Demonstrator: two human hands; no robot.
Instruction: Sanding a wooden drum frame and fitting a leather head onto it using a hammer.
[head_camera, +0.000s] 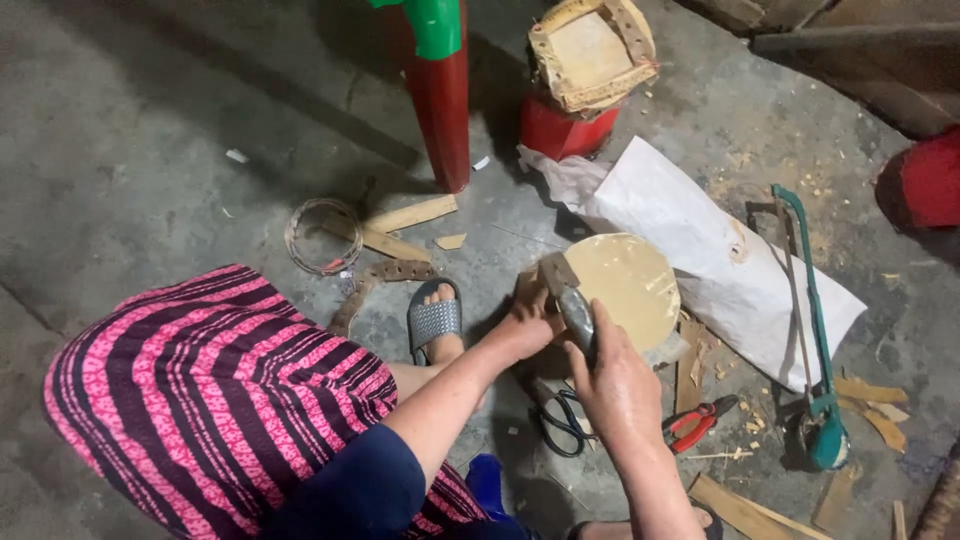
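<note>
A round pale wooden block (632, 285) stands on the concrete floor in front of me. My left hand (527, 322) grips its near left edge, beside a small piece of material at the rim. My right hand (612, 382) is shut on the handle of a broad metal knife (568, 290), whose blade lies over the block's left side. My foot in a grey sandal (434, 322) rests just left of the block.
Black scissors (562, 420) and red-handled pliers (696, 422) lie near my right wrist. A green-framed hacksaw (812, 330) lies on a white sack (700, 250). Wood strips (410, 215), a wire coil (322, 236), a red post (440, 95) and a red stool (575, 100) stand behind.
</note>
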